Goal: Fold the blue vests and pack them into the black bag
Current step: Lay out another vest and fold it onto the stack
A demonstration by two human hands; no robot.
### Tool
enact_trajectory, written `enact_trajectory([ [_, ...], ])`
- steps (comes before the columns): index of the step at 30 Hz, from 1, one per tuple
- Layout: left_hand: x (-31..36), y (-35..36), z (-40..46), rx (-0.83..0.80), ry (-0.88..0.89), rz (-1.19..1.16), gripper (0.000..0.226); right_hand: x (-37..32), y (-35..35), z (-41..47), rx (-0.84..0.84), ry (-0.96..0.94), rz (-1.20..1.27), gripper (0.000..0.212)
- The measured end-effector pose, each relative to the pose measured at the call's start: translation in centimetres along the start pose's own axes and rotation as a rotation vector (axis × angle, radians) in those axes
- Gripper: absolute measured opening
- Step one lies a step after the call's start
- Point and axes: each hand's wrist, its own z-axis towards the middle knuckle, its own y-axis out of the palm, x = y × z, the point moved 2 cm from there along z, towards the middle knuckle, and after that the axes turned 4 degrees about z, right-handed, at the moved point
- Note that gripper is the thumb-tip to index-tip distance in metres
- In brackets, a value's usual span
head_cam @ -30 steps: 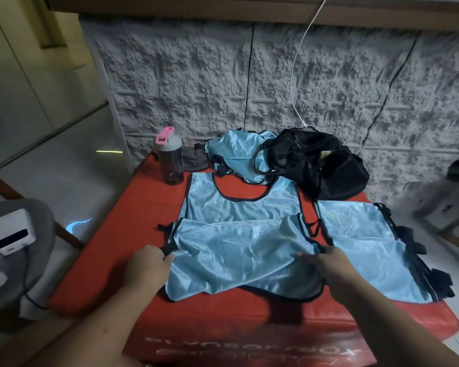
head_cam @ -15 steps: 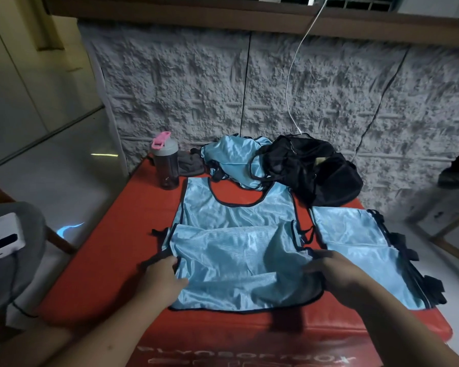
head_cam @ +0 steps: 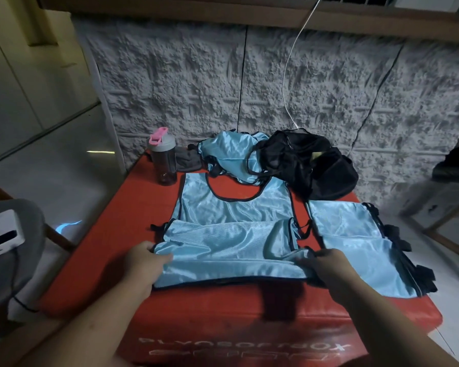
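— While both hands are on it, where exactly do you see the vest?

— From my feed, the blue vest (head_cam: 231, 234) lies flat in the middle of the red mat (head_cam: 96, 260), neck opening toward the wall, its near part doubled over itself. My left hand (head_cam: 143, 263) pinches the folded layer at its left edge, fingers curled around the cloth. My right hand (head_cam: 329, 266) grips the right edge the same way, though the fingertips are tucked under fabric, so I can't quite make out how deep the hold goes.

— And the rest of the job?

— A folded vest (head_cam: 355, 245) sits just beside my right hand, black straps along its far side. A crumpled vest (head_cam: 228, 154) lies at the back, touching the black bag (head_cam: 310, 165), which slumps against the wall.

— Anything else on the mat?

— A bottle with a pink lid (head_cam: 163, 160) stands upright at the back left corner.
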Motion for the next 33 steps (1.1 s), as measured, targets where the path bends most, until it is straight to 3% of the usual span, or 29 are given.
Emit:
enact_trajectory([
  [5, 0.4, -0.5, 0.0, -0.246, -0.142, -0.044, 0.044, -0.1, -0.1, -0.4, 0.002, 0.039, 0.110, 0.009],
  [7, 0.7, -1.1, -0.1, -0.318, -0.169, 0.048, 0.047, -0.3, -0.7, -0.3, -0.060, 0.079, 0.185, 0.012],
  [10, 0.8, -1.9, 0.3, -0.241, -0.072, 0.260, 0.040, -0.5, -1.2, -0.2, -0.070, 0.079, 0.212, 0.023],
  [16, 1.0, -1.6, 1.4, -0.034, -0.025, 0.132, 0.028, -0.4, -0.7, 1.5, 0.041, 0.038, 0.168, 0.011],
  [19, 0.9, -1.7, 2.0, 0.057, -0.002, 0.157, 0.029, -0.3, -0.5, 2.2, 0.057, 0.015, 0.097, 0.017],
  [24, 1.5, -1.5, 1.8, -0.162, -0.092, -0.162, 0.024, -0.6, -0.3, 2.1, 0.063, -0.032, 0.077, 0.018],
  [29, 2.8, -2.1, 1.3, -0.289, -0.066, -0.488, 0.025, -1.0, -0.4, 1.9, 0.045, -0.093, 0.121, 0.011],
  [31, 3.2, -2.2, 1.2, -0.317, -0.049, -0.601, 0.020, -1.0, -0.4, 1.9, -0.017, -0.060, 0.195, 0.019],
  [33, 3.5, -2.2, 1.2, -0.362, -0.043, -0.668, 0.029, -1.3, -0.5, 1.8, -0.096, -0.012, 0.339, 0.021],
])
